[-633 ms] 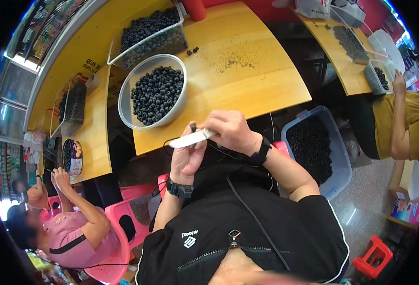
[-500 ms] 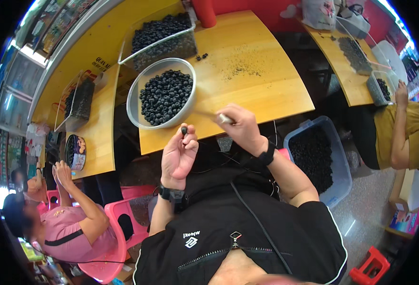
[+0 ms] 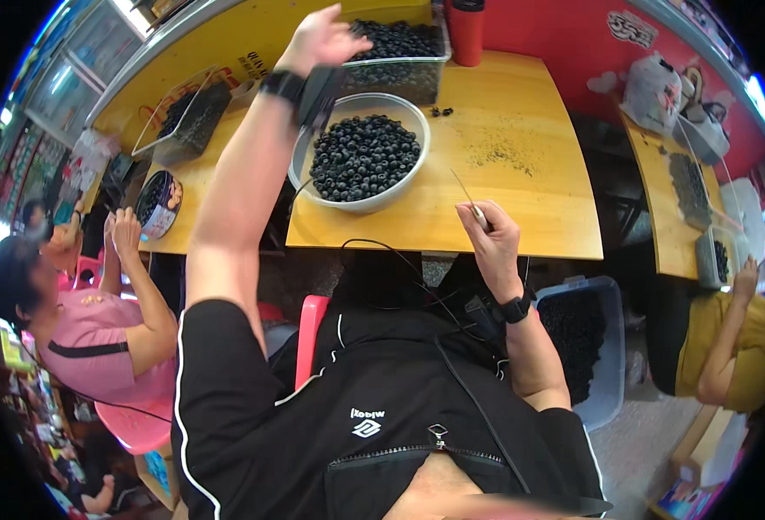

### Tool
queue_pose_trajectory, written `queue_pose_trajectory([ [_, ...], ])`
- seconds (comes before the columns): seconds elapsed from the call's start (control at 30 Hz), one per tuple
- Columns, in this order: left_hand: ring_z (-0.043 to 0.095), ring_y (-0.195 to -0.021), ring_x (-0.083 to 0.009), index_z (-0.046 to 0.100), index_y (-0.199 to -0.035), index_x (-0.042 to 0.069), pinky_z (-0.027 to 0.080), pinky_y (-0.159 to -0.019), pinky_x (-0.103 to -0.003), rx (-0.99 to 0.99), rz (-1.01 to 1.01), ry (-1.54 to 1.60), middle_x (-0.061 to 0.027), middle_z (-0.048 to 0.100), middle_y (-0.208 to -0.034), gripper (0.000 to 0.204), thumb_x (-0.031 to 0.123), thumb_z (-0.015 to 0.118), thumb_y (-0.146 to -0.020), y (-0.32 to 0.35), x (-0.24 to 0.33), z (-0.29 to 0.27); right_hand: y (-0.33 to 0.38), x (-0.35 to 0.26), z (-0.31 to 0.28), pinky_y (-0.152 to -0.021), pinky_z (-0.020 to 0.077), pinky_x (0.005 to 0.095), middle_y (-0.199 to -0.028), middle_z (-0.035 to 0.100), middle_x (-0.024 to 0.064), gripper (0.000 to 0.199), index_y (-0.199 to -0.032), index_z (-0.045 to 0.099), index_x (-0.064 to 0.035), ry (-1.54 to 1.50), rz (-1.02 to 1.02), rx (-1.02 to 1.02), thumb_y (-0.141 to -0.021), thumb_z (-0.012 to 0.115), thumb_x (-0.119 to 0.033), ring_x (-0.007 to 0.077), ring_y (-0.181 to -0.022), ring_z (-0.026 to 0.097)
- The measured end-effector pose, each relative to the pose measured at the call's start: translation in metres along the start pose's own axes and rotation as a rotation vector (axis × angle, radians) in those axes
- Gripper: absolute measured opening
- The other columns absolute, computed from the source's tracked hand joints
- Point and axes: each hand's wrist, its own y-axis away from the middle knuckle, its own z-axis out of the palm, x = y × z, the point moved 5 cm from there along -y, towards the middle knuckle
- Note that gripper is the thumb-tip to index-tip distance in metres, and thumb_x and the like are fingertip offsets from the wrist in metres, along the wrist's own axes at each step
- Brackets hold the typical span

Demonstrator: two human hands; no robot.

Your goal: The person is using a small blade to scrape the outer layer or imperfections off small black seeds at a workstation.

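My left hand is stretched out at the left edge of a clear rectangular tub heaped with small dark round pieces, like berries or seeds. Its fingers look apart, and I see nothing held in them. Close to the table's front edge, my right hand is closed on a slim pointed tool with a pale handle; the thin tip points up and left. Between the hands stands a round translucent bowl, full of the same dark round pieces.
Crumbs lie on the wooden table, and a red flask stands behind. A blue-clear bin of dark bits sits low at right. People work at side tables: a pink shirt left, a mustard shirt right.
My left hand has gone from in front of the bowl, with one dark round piece in its fingertips, up to the tub. My right hand has shifted right with the tool. The view has swung left.
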Motion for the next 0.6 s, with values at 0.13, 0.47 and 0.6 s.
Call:
queue_pose_trajectory([
  [0.13,0.038,-0.087,-0.0223,0.034,-0.135,-0.001,0.037,-0.078,-0.040,-0.092,-0.027,-0.419,-0.0112,0.036,-0.096,0.050,0.026,0.048,-0.096,-0.036,0.009,-0.032,-0.004,0.004,-0.001,-0.054,0.0351,0.0234,-0.068,0.051,0.0030,0.012,-0.086,0.064,0.0040,-0.041,0.008,0.017,-0.085,0.068,-0.007,0.0086,-0.061,0.042],
  [0.47,0.068,-0.078,-0.0204,0.069,-0.095,-0.002,0.053,-0.072,-0.032,-0.338,-0.037,-1.876,-0.0145,0.070,-0.084,0.024,0.009,0.068,-0.074,0.063,-0.087,-0.057,-0.008,0.010,-0.009,-0.053,0.0331,0.0208,-0.069,0.050,-0.0015,0.013,-0.086,0.064,0.0043,-0.076,0.071,0.019,-0.087,0.067,-0.008,0.0047,-0.062,0.040],
  [0.6,0.068,-0.070,-0.0202,0.070,-0.096,-0.002,0.053,-0.068,-0.031,-0.327,0.095,-1.826,-0.0149,0.070,-0.081,0.025,0.009,0.071,-0.073,0.062,-0.093,-0.068,-0.003,0.004,-0.005,-0.055,0.0310,0.0194,-0.072,0.048,-0.0035,0.011,-0.087,0.064,0.0038,-0.059,0.045,-0.006,-0.088,0.066,-0.006,0.0038,-0.064,0.038],
])
